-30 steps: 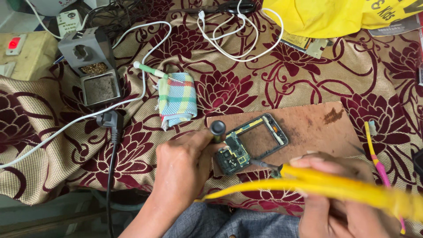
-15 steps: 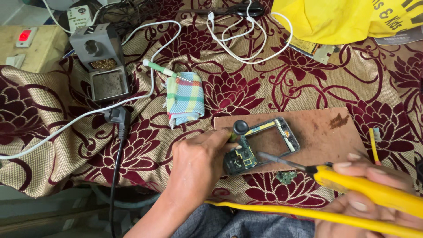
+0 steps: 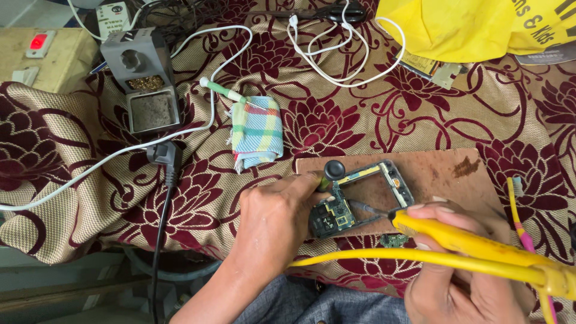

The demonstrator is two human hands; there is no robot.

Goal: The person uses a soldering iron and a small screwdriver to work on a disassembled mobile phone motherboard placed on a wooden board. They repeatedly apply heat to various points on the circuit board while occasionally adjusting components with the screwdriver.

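The left hand (image 3: 273, 219) pins the circuit board (image 3: 354, 198) flat on the wooden board (image 3: 444, 171), fingers pressing its edge to steady it. The right hand (image 3: 462, 282) is clamped around a yellow soldering iron (image 3: 468, 240), tip touching the circuit board's middle.

Yellow soldering iron (image 3: 474, 243) lower right; maroon-floral beige cloth (image 3: 336, 120); green/blue/pink plaid rag (image 3: 257, 132) ctr-left; brown board (image 3: 444, 171).

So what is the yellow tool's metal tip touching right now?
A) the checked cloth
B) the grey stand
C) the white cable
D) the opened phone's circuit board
D: the yellow tool in the right hand has its tip on the circuit board, which the left hand steadies.
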